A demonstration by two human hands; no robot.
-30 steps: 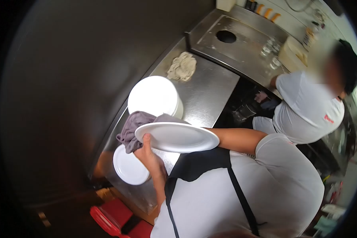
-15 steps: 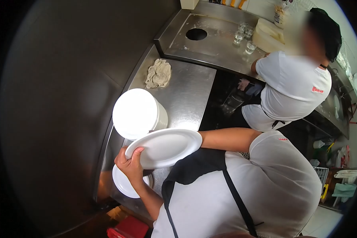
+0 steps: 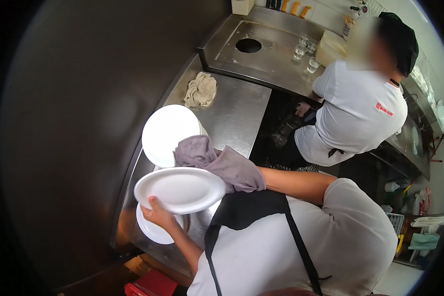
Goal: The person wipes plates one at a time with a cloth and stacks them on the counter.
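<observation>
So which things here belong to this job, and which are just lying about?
In the job:
Oval plate, held in the left hand
Purple-grey cloth
Probably the larger white stack and smaller white stack

Apparently lying about:
Beige cloth
Clear glasses

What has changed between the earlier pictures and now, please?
The plate has shifted left, toward the dark wall. The purple cloth, mostly hidden behind it just before, now shows beyond its right end, against the right arm. The left hand still grips the plate; the beige rag stays on the counter.
</observation>
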